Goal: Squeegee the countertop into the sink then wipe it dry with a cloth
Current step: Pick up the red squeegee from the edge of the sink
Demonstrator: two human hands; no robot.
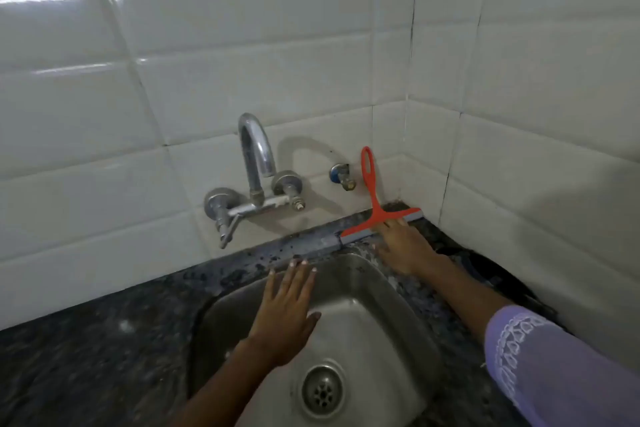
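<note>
An orange squeegee [375, 215] with a grey rubber blade stands against the tiled wall, its blade on the dark speckled countertop [104, 350] behind the steel sink [349, 288] and its looped handle pointing up. My right hand [401, 248] lies flat with its fingertips touching the blade's head. My left hand [287, 308] hovers over the sink's back left part, fingers straight and spread, holding nothing. No cloth is in view.
A chrome wall tap [254, 163] arches over the sink's back edge, with a small angle valve [343, 175] to its right. White tiled walls meet in a corner at the right. The sink's drain [323, 388] sits near the bottom.
</note>
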